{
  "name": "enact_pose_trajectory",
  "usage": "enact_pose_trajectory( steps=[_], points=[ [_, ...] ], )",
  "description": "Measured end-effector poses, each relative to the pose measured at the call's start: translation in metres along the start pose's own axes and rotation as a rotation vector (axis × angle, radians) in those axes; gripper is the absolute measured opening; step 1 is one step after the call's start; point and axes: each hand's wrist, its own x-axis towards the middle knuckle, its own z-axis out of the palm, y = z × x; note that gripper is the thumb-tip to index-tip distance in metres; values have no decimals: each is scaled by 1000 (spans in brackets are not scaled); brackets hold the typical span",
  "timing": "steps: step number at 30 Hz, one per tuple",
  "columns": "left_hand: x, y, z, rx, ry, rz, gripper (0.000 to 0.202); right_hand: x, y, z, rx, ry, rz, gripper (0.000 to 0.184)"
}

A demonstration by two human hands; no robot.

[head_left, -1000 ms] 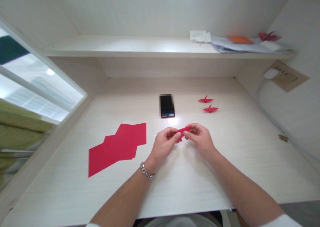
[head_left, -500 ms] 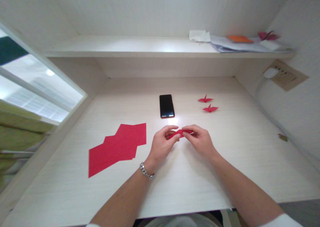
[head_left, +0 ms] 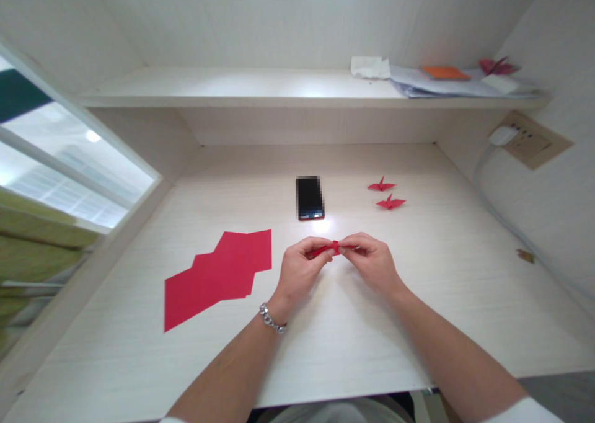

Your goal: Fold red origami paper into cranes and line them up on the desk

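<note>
Between my two hands is a small folded piece of red paper [head_left: 335, 248], partly hidden by the fingers. My left hand [head_left: 302, 267] pinches its left side between thumb and fingers. On the other side, my right hand [head_left: 372, 258] grips it the same way, the thumbs close together near the middle. Two red paper cranes [head_left: 391, 203] sit beyond my right hand, one behind the other. Left of my left hand, several red paper sheets [head_left: 223, 268] lie fanned out and overlapping on the desk [head_left: 325, 355].
A dark phone [head_left: 310, 198] lies beyond my hands. The shelf [head_left: 232, 85] above bears papers [head_left: 404, 82], an orange item [head_left: 445, 73] and a larger red paper crane [head_left: 498, 67]. On the right wall, a white plug [head_left: 503, 136] sits in a socket, its cable [head_left: 506, 221] trailing down.
The fingers of my left hand have closed in further along the folded paper. My right hand has barely moved, and the sheets and cranes stay put.
</note>
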Motion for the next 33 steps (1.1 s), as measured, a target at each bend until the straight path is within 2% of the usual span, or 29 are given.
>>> enact_pose_trajectory(
  steps=[3, 7, 11, 26, 33],
  points=[
    [0, 0, -1, 25, -15, -11, 16, 0, 0, 1, 53, -22, 66, 7],
    [0, -1, -1, 44, -65, -34, 16, 2, -1, -1, 143, -109, 170, 12],
    [0, -1, -1, 25, -88, -65, 16, 5, -2, -3, 166, -170, 217, 13],
    [0, 1, 0, -4, -133, -123, 12, 5, -3, -3, 282, -192, 346, 14],
    [1, 3, 1, -129, -140, -200, 9, 4, -9, -3, 368, -142, 459, 13]
  ],
)
